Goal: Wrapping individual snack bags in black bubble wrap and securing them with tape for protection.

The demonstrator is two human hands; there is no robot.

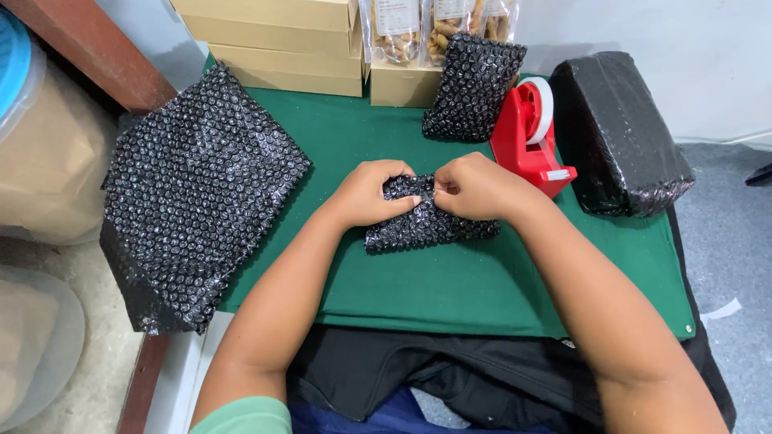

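Leftmost, a broad stack of black bubble-wrap sheets point(193, 201) is lying over the edge of the green cloth-covered table point(450, 293), one corner hanging off toward the floor. Moving inward, the left hand point(366, 193) is curling its fingers down onto a small parcel wrapped in black bubble wrap point(422, 225), which is resting flat on the cloth near the table's middle, and the right hand point(478, 186) is closing on the same parcel from the other side — both hands are gripping it, thumbs meeting over the top where the wrap seems to be folded. Behind them, flat tan cardboard boxes point(273, 36) are stacked, clear bags of brown snacks point(434, 24) are standing on one box, and another black bubble-wrapped packet point(474, 88) is leaning against them. Just right of the right hand, a red tape dispenser with a white roll point(531, 133) is sitting, and farther right a large block wrapped in black plastic film point(619, 133) is lying near the table's edge. As a judgement, the fold could be springing open if either thumb eases off, since the bubbled wrap is stiff and no tape is showing on it; the overhanging sheets also look liable to slide off — very little is weighing them down.
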